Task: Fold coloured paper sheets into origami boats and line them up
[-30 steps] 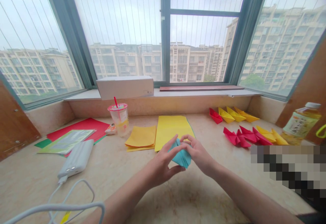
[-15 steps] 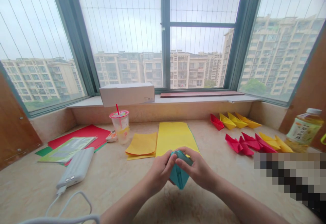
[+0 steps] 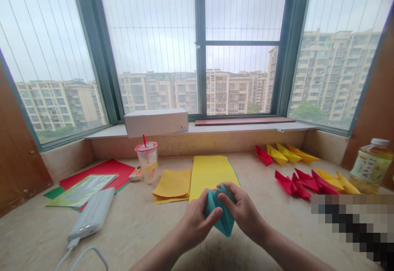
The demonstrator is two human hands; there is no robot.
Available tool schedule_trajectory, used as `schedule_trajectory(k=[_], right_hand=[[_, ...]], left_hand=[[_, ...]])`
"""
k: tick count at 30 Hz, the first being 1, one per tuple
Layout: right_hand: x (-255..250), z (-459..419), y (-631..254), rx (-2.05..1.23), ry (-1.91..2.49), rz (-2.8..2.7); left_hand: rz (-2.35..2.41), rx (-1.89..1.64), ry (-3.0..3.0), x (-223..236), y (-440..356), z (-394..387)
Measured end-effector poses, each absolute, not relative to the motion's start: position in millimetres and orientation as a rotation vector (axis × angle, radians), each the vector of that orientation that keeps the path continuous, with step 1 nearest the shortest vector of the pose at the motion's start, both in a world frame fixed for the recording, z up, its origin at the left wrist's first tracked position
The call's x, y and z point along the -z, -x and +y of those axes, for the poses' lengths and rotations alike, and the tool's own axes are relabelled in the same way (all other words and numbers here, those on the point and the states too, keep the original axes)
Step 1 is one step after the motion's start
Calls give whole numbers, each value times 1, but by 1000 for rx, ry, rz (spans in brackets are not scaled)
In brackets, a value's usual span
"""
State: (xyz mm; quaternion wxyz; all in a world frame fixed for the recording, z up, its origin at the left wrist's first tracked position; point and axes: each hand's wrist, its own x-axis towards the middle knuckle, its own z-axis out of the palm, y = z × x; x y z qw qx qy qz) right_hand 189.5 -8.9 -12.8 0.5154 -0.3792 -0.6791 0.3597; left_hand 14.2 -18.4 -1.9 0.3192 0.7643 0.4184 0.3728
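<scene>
A folded piece of teal paper (image 3: 227, 221) is between my two hands, above the near part of the tabletop. My left hand (image 3: 200, 213) grips its left side, thumb lying across the front. On the other side my right hand (image 3: 241, 205) pinches the upper right, thumb near the top fold. The paper's lower end comes to a point and a fold line runs down its middle. My palms and fingers hide its back. Just beyond my hands lies a stack of yellow paper (image 3: 212, 172), with smaller orange-yellow sheets (image 3: 172, 182) to its left.
Red and yellow folded paper boats (image 3: 286, 182) stand in two rows at the right, near a drink bottle (image 3: 371, 164). Leftward are a plastic cup with straw (image 3: 147, 160), red sheets (image 3: 95, 172) and a white power bank (image 3: 92, 213) with a cable. A white box (image 3: 156, 123) rests on the sill.
The teal paper's top folds have spread apart, and my left thumb has moved down its front. The whole scene sits slightly lower in view, as the camera has tilted up.
</scene>
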Motion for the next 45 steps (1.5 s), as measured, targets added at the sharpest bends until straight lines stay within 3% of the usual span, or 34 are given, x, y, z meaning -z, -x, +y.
schedule_trajectory(k=[16,29,45], right_hand=[[3,7,-200,-1015,621,-1091],[1,8,-212,-832,555,-1054],[-5,-9,-212,-723,552,-1316]], left_hand=[[685,-1297,-1296,-4,-9,-12],[732,-1108,-1707,-10,-3,-14],[826,-786,-1775,-10,0,-13]])
